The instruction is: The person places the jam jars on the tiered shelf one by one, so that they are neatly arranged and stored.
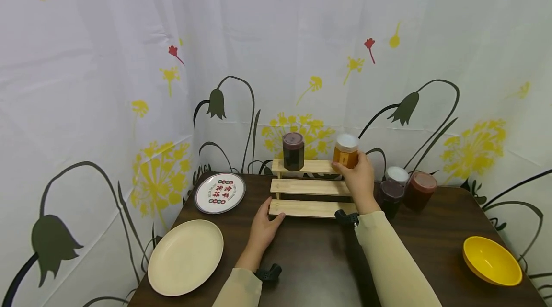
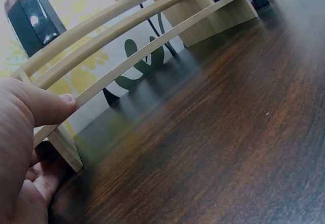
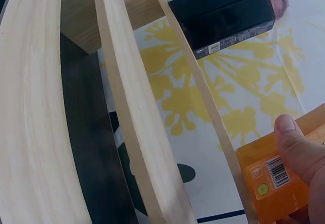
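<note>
My right hand (image 1: 360, 177) grips an orange jar with a white lid (image 1: 346, 150) at the right end of the top step of a wooden three-step rack (image 1: 310, 208). In the right wrist view the thumb presses beside the barcode on the orange jar (image 3: 269, 183), whose base is right at the top slat. A dark jar with a purplish lid (image 1: 293, 153) stands at the left of that step. With thumb above and fingers below, my left hand (image 1: 262, 228) holds the left end of the lowest slat, as the left wrist view shows (image 2: 30, 117).
Right of the rack stand a dark jar (image 1: 390, 197), a white-lidded jar (image 1: 397, 175) and a reddish jar (image 1: 420, 191). A yellow bowl (image 1: 492, 261) sits at the far right. On the left lie a cream plate (image 1: 186, 257) and a white plate with red characters (image 1: 220, 193). A patterned curtain hangs behind.
</note>
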`<act>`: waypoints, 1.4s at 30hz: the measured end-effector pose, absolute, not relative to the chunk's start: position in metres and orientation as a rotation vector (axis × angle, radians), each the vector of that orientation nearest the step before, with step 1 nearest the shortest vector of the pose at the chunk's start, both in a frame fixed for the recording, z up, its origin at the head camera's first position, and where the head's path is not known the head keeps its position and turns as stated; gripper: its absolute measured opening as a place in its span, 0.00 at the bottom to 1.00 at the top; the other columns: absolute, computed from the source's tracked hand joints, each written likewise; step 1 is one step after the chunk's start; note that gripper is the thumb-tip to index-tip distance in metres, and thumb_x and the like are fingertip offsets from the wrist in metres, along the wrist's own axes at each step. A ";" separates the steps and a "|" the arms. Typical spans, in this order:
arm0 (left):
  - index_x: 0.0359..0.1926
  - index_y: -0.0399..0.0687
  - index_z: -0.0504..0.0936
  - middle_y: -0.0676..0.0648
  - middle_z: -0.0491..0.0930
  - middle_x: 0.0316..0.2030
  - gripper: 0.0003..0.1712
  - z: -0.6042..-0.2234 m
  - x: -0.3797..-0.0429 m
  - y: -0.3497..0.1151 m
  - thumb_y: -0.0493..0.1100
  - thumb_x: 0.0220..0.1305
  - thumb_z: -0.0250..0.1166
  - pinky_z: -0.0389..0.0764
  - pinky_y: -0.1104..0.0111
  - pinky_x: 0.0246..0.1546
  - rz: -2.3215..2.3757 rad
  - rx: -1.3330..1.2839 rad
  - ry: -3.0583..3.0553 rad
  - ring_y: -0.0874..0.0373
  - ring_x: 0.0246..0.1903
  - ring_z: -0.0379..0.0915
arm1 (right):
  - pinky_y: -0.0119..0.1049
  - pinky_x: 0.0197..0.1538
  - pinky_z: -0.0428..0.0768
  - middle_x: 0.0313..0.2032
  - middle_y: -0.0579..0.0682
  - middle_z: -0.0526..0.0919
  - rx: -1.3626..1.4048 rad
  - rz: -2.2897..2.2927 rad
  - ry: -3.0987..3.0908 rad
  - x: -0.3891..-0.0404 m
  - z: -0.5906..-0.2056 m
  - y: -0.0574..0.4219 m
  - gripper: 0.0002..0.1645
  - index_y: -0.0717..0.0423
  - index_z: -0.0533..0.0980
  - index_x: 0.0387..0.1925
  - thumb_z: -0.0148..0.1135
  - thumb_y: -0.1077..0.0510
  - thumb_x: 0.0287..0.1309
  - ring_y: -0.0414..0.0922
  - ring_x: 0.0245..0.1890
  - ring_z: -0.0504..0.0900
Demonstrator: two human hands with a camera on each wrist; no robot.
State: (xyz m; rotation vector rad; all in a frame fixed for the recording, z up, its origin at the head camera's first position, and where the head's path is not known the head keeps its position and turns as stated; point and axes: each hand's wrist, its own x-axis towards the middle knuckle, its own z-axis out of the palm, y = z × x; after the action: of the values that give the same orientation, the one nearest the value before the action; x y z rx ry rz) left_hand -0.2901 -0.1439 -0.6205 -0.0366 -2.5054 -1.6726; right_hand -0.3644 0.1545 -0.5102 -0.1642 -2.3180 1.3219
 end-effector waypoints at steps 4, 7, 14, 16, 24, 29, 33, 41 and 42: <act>0.82 0.35 0.65 0.29 0.69 0.77 0.44 -0.619 -0.291 -0.144 0.45 0.73 0.73 0.75 0.38 0.72 -1.675 -0.050 -2.498 0.32 0.75 0.69 | 0.64 0.67 0.81 0.64 0.67 0.81 -0.164 1.325 -2.315 -0.365 -0.511 0.153 0.45 0.65 0.71 0.71 0.82 0.47 0.63 0.66 0.62 0.83; 0.81 0.35 0.66 0.29 0.71 0.76 0.44 -0.621 -0.292 -0.145 0.45 0.73 0.74 0.77 0.39 0.70 -1.679 -0.059 -2.486 0.32 0.73 0.72 | 0.64 0.68 0.80 0.64 0.66 0.79 -0.170 1.326 -2.325 -0.364 -0.513 0.152 0.46 0.64 0.70 0.74 0.81 0.47 0.64 0.66 0.63 0.81; 0.81 0.34 0.66 0.28 0.71 0.75 0.44 -0.624 -0.293 -0.146 0.44 0.72 0.75 0.78 0.39 0.68 -1.672 -0.060 -2.479 0.32 0.71 0.74 | 0.65 0.70 0.78 0.67 0.67 0.74 -0.141 1.373 -2.318 -0.363 -0.513 0.148 0.49 0.63 0.65 0.78 0.79 0.48 0.67 0.66 0.66 0.78; 0.81 0.34 0.66 0.28 0.71 0.75 0.44 -0.623 -0.293 -0.146 0.44 0.72 0.74 0.78 0.39 0.69 -1.681 -0.057 -2.477 0.32 0.71 0.74 | 0.66 0.71 0.77 0.69 0.67 0.73 -0.136 1.409 -2.316 -0.364 -0.512 0.148 0.50 0.64 0.63 0.79 0.79 0.50 0.66 0.67 0.68 0.77; 0.80 0.34 0.67 0.29 0.72 0.75 0.44 -0.624 -0.291 -0.146 0.45 0.72 0.75 0.79 0.40 0.68 -1.663 -0.067 -2.474 0.32 0.71 0.74 | 0.61 0.82 0.65 0.79 0.68 0.65 -0.070 1.625 -2.231 -0.356 -0.516 0.152 0.53 0.64 0.55 0.83 0.76 0.59 0.68 0.65 0.80 0.66; 0.81 0.36 0.67 0.30 0.71 0.76 0.43 -0.624 -0.291 -0.144 0.45 0.73 0.74 0.78 0.40 0.69 -1.695 -0.056 -2.468 0.33 0.70 0.75 | 0.58 0.86 0.60 0.80 0.68 0.64 -0.072 1.677 -2.127 -0.343 -0.518 0.149 0.50 0.65 0.56 0.83 0.73 0.62 0.70 0.64 0.83 0.62; 0.81 0.35 0.66 0.30 0.71 0.76 0.43 -0.623 -0.291 -0.144 0.43 0.73 0.73 0.78 0.39 0.69 -1.720 -0.057 -2.455 0.34 0.70 0.75 | 0.58 0.86 0.60 0.81 0.68 0.62 -0.068 1.660 -2.134 -0.337 -0.516 0.149 0.50 0.64 0.56 0.83 0.74 0.61 0.70 0.63 0.84 0.61; 0.80 0.33 0.66 0.28 0.71 0.75 0.43 -0.623 -0.292 -0.145 0.43 0.72 0.74 0.78 0.39 0.69 -1.711 -0.075 -2.448 0.32 0.71 0.75 | 0.56 0.86 0.59 0.81 0.67 0.63 -0.068 1.628 -2.113 -0.317 -0.502 0.158 0.49 0.64 0.59 0.82 0.74 0.61 0.70 0.62 0.84 0.60; 0.80 0.33 0.66 0.28 0.71 0.75 0.44 -0.623 -0.293 -0.145 0.43 0.72 0.74 0.78 0.39 0.68 -1.705 -0.072 -2.453 0.32 0.70 0.75 | 0.56 0.86 0.59 0.81 0.67 0.63 -0.069 1.615 -2.110 -0.314 -0.500 0.160 0.48 0.65 0.59 0.82 0.74 0.61 0.69 0.62 0.84 0.60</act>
State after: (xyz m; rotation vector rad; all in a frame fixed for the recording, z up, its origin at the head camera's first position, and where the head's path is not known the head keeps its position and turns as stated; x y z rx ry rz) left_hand -0.2926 -0.1454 -0.6231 -0.0724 -2.4535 -1.7047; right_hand -0.3145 0.1595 -0.5001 -0.0687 -2.1103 1.6152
